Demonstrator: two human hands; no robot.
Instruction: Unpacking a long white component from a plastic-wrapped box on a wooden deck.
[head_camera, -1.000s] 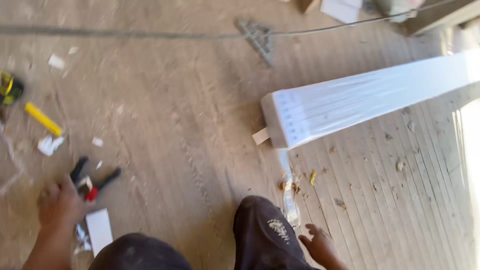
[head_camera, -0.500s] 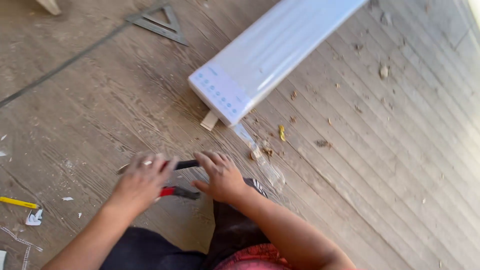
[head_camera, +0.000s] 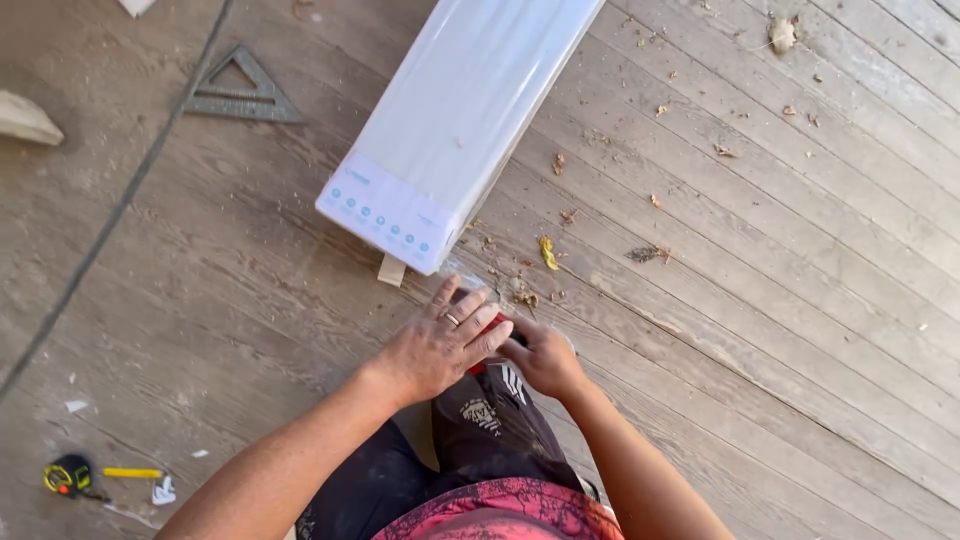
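Hands meet at 6 o'clock from box (head_camera: 455, 120) end. L hand (head_camera: 440, 345) half-curled over red-handled tool (head_camera: 493, 325); R hand (head_camera: 545, 358) closed, contents can't tell. Advise: firm two-hand grip, keep fingers off blade.

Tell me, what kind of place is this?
Probably an outdoor wooden deck used as a building spot: weathered planks strewn with dry leaves, a metal carpenter's square, and a long white wrapped board.
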